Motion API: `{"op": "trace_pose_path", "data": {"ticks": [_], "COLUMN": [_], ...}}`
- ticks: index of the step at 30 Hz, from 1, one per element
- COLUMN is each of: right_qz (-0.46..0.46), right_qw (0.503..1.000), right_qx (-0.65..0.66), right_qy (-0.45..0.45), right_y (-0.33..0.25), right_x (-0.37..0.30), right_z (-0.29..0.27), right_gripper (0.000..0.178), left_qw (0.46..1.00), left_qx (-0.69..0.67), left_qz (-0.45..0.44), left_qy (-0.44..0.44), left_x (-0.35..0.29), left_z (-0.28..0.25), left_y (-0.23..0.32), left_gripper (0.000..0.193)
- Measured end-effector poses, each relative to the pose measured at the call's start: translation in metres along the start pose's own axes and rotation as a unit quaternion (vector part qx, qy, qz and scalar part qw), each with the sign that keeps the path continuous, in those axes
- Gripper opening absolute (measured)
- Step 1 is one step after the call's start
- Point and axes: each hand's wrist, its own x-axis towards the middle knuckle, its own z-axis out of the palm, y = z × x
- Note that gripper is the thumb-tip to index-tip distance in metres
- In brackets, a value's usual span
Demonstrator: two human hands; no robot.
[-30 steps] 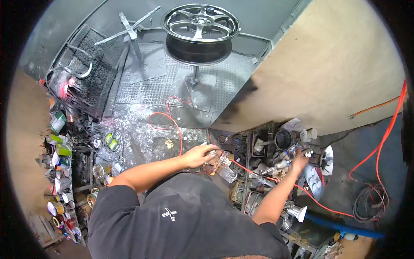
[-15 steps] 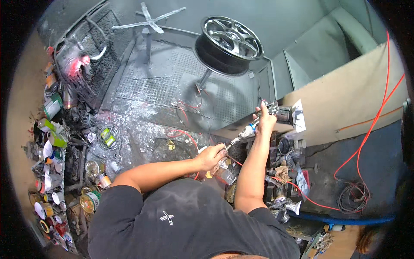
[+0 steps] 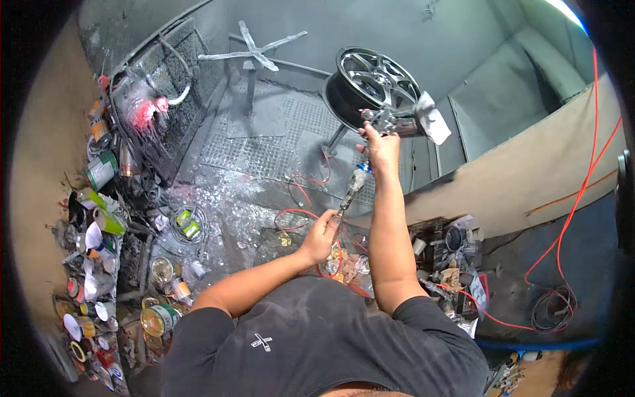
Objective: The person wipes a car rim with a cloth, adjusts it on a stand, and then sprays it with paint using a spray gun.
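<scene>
My right hand (image 3: 382, 155) is closed around the handle of a spray gun (image 3: 397, 124); a paper-topped cup on the gun tips to the right. A metal air fitting (image 3: 353, 190) runs down from the handle. Its lower end is in my left hand (image 3: 320, 239), whose fingers are wrapped around it, with the red air hose (image 3: 340, 250) hanging below. Beyond the gun, a dark, glossy wheel rim (image 3: 380, 76) lies tilted on a stand (image 3: 336, 140). The gun overlaps the rim's near edge in view; I cannot tell how far apart they are.
A cross-shaped stand (image 3: 254, 49) rises at the back left. Paint cans (image 3: 102, 171) crowd the left side, near a red-stained rack (image 3: 149, 109). Cups and tools clutter a bench (image 3: 440, 248) at right. Red hose (image 3: 574, 192) hangs at far right; more loops over the grating (image 3: 284, 142).
My right hand has carried the spray gun up and away from the bench, toward the rim. My left hand stays on the fitting. The whole view has shifted to the right.
</scene>
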Motion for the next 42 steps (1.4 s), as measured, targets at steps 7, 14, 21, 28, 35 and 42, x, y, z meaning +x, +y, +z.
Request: {"op": "trace_pose_path", "data": {"ticks": [7,14,21,28,35,42], "right_qz": [0.008,0.041,0.098,-0.012,0.147,0.112], "right_qw": [0.997,0.982,0.961,0.960,0.928,0.968], "right_qx": [-0.043,-0.151,-0.208,-0.187,-0.090,-0.075], "right_qy": [-0.056,-0.102,-0.151,-0.208,-0.329,-0.214], "right_y": [0.031,0.059,0.053,0.061,0.074,0.066], "right_x": [-0.016,-0.040,-0.049,-0.028,0.005,0.128], "right_z": [0.042,0.063,0.061,0.030,-0.042,-0.100], "right_gripper": [0.021,0.039,0.041,0.048,0.064,0.048], "left_qw": [0.977,0.952,0.960,0.944,0.843,0.898], "left_qx": [-0.177,-0.243,-0.220,0.186,0.116,-0.001], "left_qz": [-0.118,-0.180,-0.160,-0.167,-0.195,-0.349], "left_qy": [0.010,0.057,0.070,-0.213,-0.488,-0.268], "left_x": [-0.020,-0.043,-0.047,0.006,0.055,0.104], "left_z": [-0.009,-0.006,-0.004,-0.005,-0.049,-0.091], "left_y": [0.005,-0.016,-0.019,0.010,-0.015,-0.003], "left_gripper": [0.038,0.040,0.040,0.049,0.061,0.057]}}
